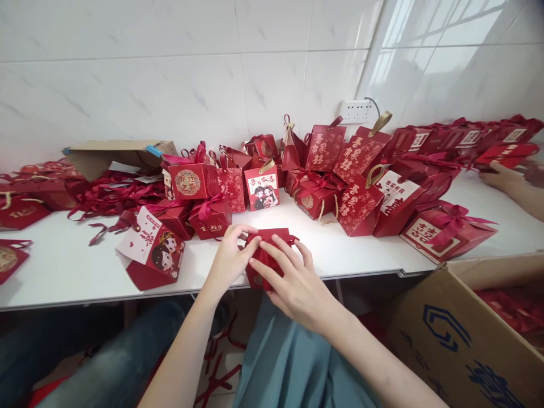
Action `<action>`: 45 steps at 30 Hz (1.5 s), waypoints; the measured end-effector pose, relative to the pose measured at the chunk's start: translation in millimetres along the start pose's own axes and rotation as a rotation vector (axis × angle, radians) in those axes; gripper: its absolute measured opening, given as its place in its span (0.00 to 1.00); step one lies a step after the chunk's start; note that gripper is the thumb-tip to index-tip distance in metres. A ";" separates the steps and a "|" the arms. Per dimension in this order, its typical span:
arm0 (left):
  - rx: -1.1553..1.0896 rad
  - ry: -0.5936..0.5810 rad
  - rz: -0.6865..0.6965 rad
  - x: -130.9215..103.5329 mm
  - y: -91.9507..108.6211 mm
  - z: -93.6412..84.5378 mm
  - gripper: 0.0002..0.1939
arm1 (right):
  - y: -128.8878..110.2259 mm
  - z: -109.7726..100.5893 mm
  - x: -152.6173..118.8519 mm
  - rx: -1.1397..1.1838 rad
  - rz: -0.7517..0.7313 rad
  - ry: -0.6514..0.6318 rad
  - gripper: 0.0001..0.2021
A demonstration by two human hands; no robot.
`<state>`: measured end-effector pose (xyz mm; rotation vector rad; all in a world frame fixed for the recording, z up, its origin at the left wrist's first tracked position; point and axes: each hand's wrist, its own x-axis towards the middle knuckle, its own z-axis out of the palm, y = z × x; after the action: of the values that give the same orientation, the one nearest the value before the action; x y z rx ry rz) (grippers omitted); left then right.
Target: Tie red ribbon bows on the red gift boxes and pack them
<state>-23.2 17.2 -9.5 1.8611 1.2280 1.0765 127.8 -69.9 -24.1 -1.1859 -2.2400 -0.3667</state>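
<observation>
A small red gift box (272,233) stands at the table's front edge, directly before me, partly hidden by my hands. My left hand (232,255) grips its left side, thumb and index finger bent together at the top, where a ribbon seems to lie. Across the top and front of the box, my right hand (293,277) curls its fingers, holding it. What the fingertips pinch is too covered to make out. To the left sits a gift box with cartoon faces (168,255). Behind my hands is a red box with a pink bow (210,216).
Many finished-looking red boxes (327,147) crowd the white table (204,266) toward the wall. A pile of ribbons (113,190) lies by an open carton (123,150). At right are a large cardboard box (450,340) and another person's hand (501,177). Someone's jeans (127,351) show at left.
</observation>
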 end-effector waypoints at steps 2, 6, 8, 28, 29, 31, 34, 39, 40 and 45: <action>0.022 0.011 -0.004 -0.2 -0.7 0.4 0.08 | 0.4 5.2 -0.8 -0.051 -0.024 0.081 0.17; 0.045 0.022 0.033 -3.8 -1.4 2.4 0.06 | 4.5 8.0 -6.3 -0.011 -0.036 0.275 0.11; 0.099 0.012 0.105 -4.9 0.0 3.7 0.05 | 4.7 6.1 -7.8 0.023 -0.017 0.321 0.10; 0.183 -0.054 0.084 -7.2 7.1 6.2 0.07 | -45.1 23.9 -7.1 0.095 0.021 0.409 0.03; 0.184 -0.050 0.086 -7.3 6.7 6.7 0.07 | -47.1 22.4 -8.5 0.129 -0.006 0.397 0.03; 0.187 -0.051 0.088 -7.1 5.9 7.4 0.06 | -48.2 14.7 -12.4 0.231 -0.065 0.381 0.03; 0.184 -0.063 0.086 -6.5 4.9 7.5 0.05 | -36.0 -4.1 -21.0 0.412 0.002 0.391 0.06; 0.180 -0.075 0.071 -6.6 5.6 5.6 0.05 | 6.4 -21.2 -31.3 0.414 0.705 0.154 0.18; 0.180 -0.084 0.071 -6.8 5.7 5.2 0.06 | 12.1 -20.0 -31.4 0.459 0.774 0.044 0.20; 0.188 -0.136 0.068 -8.7 3.6 4.9 0.07 | 15.9 -6.5 -28.8 0.884 0.835 -0.170 0.20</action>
<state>-19.4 7.4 -11.1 2.0948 1.2299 0.8783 155.9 -83.1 -36.6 -1.4726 -1.4912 0.9666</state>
